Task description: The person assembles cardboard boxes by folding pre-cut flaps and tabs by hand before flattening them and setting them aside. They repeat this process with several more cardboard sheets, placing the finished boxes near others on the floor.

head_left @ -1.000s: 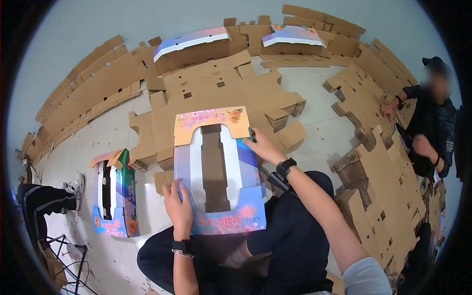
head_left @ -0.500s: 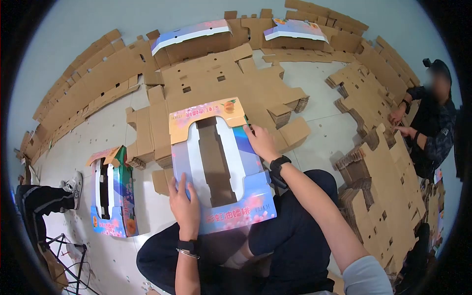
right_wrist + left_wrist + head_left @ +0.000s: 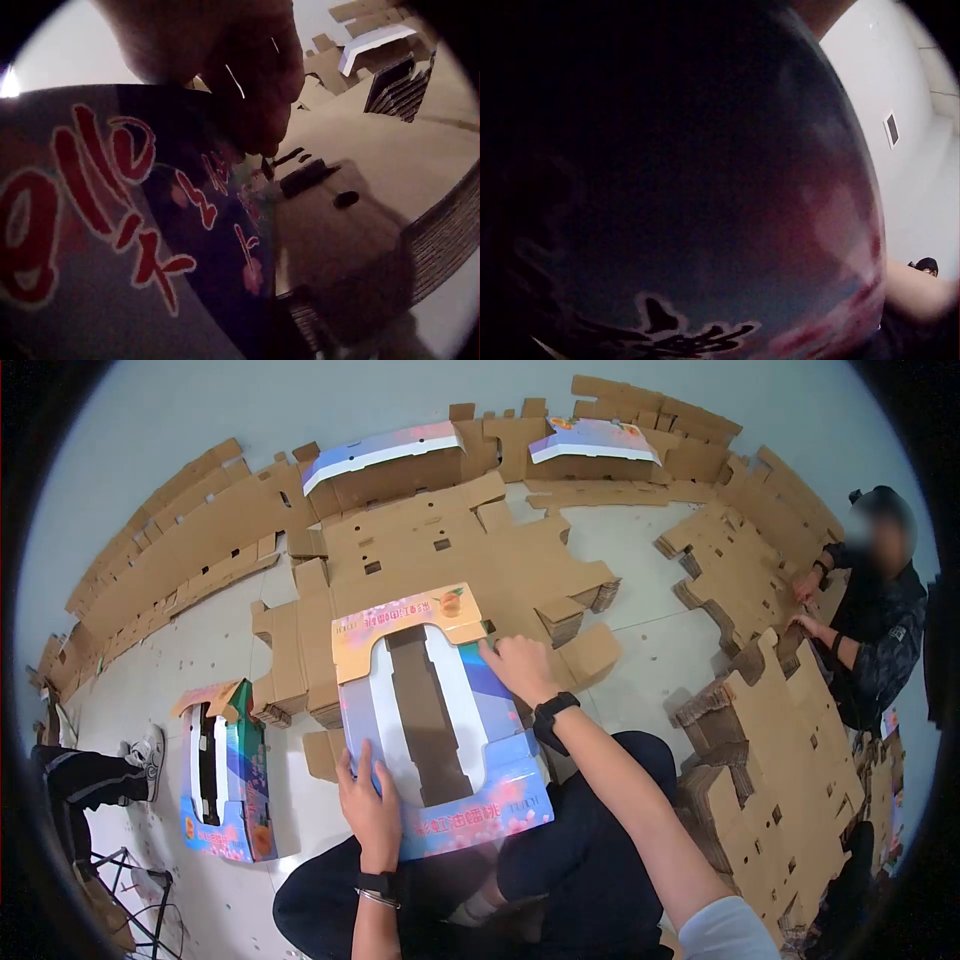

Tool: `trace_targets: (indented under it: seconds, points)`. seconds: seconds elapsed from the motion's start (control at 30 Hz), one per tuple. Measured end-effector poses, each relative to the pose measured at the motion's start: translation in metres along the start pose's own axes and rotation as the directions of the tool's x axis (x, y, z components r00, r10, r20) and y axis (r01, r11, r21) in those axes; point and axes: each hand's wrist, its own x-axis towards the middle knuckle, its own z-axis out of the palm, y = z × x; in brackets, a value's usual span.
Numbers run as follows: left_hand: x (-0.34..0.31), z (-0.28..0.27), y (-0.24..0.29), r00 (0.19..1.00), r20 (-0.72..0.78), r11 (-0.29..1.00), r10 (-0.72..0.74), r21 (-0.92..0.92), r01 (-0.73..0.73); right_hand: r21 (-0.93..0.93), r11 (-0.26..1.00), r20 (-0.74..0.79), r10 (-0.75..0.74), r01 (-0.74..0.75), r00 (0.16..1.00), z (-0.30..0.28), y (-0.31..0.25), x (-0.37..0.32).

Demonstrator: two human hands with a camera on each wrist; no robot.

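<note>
In the head view, a printed box with a long cut-out in its top lies slanted over the person's crossed legs. The left hand rests on its near left edge, fingers extended and spread. At the far right corner, the right hand holds the box's edge; in the right wrist view this hand has its fingers bent over the box's printed side. The box's wall fills most of the left wrist view, dark, with the left fingers out of sight.
A similar box stands on the floor at left, near another person's shoe. Flat cardboard stacks lie beyond the held box, and more stacks at right. Another person sits at the far right.
The held box has turned slightly counter-clockwise, its far end shifting left, and both hands have moved with it. The other person's hands have come down onto the cardboard at right.
</note>
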Motion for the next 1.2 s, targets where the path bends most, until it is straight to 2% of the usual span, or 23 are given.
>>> trace_targets:
  seconds: [0.07, 0.1, 0.17, 0.2, 0.27, 0.5, 0.57, 0.6, 0.63, 0.7, 0.73, 0.8, 0.83, 0.9, 0.93, 1.0, 1.07, 1.13, 1.17, 1.2]
  points:
    - [-0.001, 0.000, 0.002, 1.000, 0.000, 1.000, -0.006, -0.027, 0.006, 0.066, 0.998, -0.127, 0.025, -0.017, 0.992, 0.008, 0.002, 0.000]
    - [-0.001, 0.000, 0.003, 1.000, 0.004, 1.000, -0.009, -0.020, 0.009, 0.071, 0.997, -0.120, 0.026, -0.018, 0.992, 0.013, 0.002, 0.001]
    - [0.000, -0.003, 0.006, 0.999, 0.027, 1.000, -0.024, 0.002, 0.024, 0.179, 0.980, -0.326, -0.020, 0.082, 0.945, 0.022, 0.003, 0.004]
    - [0.000, -0.003, 0.007, 0.999, 0.024, 1.000, -0.030, 0.003, 0.030, 0.180, 0.980, -0.323, -0.024, 0.087, 0.946, 0.022, 0.002, 0.006]
    - [-0.002, -0.003, 0.007, 0.999, 0.019, 0.989, 0.030, 0.144, -0.033, 0.106, 0.985, -0.250, -0.108, 0.138, 0.962, 0.018, 0.001, 0.007]
    - [-0.002, -0.001, 0.005, 1.000, -0.009, 1.000, -0.019, -0.008, 0.019, -0.002, 0.996, -0.248, -0.084, 0.086, 0.965, 0.013, -0.004, 0.004]
    - [-0.001, -0.005, 0.008, 0.998, 0.035, 0.998, -0.061, -0.005, 0.061, 0.026, 0.996, -0.324, -0.073, 0.086, 0.943, 0.004, -0.007, 0.002]
    - [-0.002, -0.002, 0.002, 1.000, 0.012, 1.000, -0.014, 0.015, 0.013, 0.040, 0.993, -0.357, -0.092, 0.113, 0.930, -0.003, -0.007, 0.002]
    - [-0.002, 0.001, -0.002, 1.000, 0.000, 1.000, -0.025, 0.002, 0.025, 0.026, 0.991, -0.356, -0.111, 0.129, 0.928, -0.009, -0.006, 0.001]
    - [-0.002, 0.005, -0.006, 1.000, -0.028, 1.000, 0.012, 0.006, -0.012, 0.026, 0.998, -0.465, -0.034, 0.052, 0.885, -0.025, -0.004, 0.002]
    - [-0.002, 0.005, -0.005, 0.998, -0.055, 1.000, 0.020, -0.016, -0.021, 0.009, 0.997, -0.465, -0.058, 0.070, 0.884, -0.038, -0.003, 0.003]
    - [-0.002, 0.007, -0.007, 0.997, -0.078, 1.000, 0.008, -0.025, -0.010, 0.169, 0.980, -0.437, -0.018, 0.102, 0.899, -0.062, -0.011, 0.002]
    - [-0.002, 0.008, -0.008, 0.996, -0.086, 1.000, 0.012, -0.021, -0.014, 0.157, 0.981, -0.434, -0.036, 0.116, 0.900, -0.068, -0.022, 0.003]
    - [-0.003, 0.008, -0.007, 0.996, -0.085, 1.000, -0.011, -0.024, 0.009, 0.123, 0.948, -0.391, -0.226, 0.294, 0.892, -0.081, -0.048, 0.007]
    - [-0.003, 0.008, -0.008, 0.995, -0.097, 1.000, -0.003, -0.022, 0.001, 0.114, 0.947, -0.390, -0.235, 0.300, 0.890, -0.087, -0.066, 0.009]
    - [-0.001, 0.009, -0.007, 0.994, -0.110, 0.999, 0.008, -0.034, -0.012, -0.005, 0.837, -0.231, -0.534, 0.548, 0.814, -0.090, -0.105, 0.017]
    - [-0.002, 0.008, -0.008, 0.994, -0.112, 0.998, 0.002, -0.057, -0.008, -0.125, 0.737, -0.181, -0.675, 0.664, 0.715, -0.069, -0.139, 0.028]
    - [-0.002, 0.006, -0.007, 0.993, -0.113, 0.998, -0.012, -0.057, 0.006, -0.131, 0.660, -0.114, -0.751, 0.740, 0.650, -0.037, -0.172, 0.034]
    - [-0.002, 0.005, -0.006, 0.993, -0.114, 0.999, -0.017, -0.051, 0.011, -0.128, 0.652, -0.107, -0.758, 0.747, 0.643, -0.014, -0.182, 0.037]
    - [-0.002, 0.006, -0.006, 0.995, -0.100, 0.998, -0.028, -0.059, 0.022, -0.255, 0.601, -0.006, -0.785, 0.758, 0.620, 0.015, -0.186, 0.041]
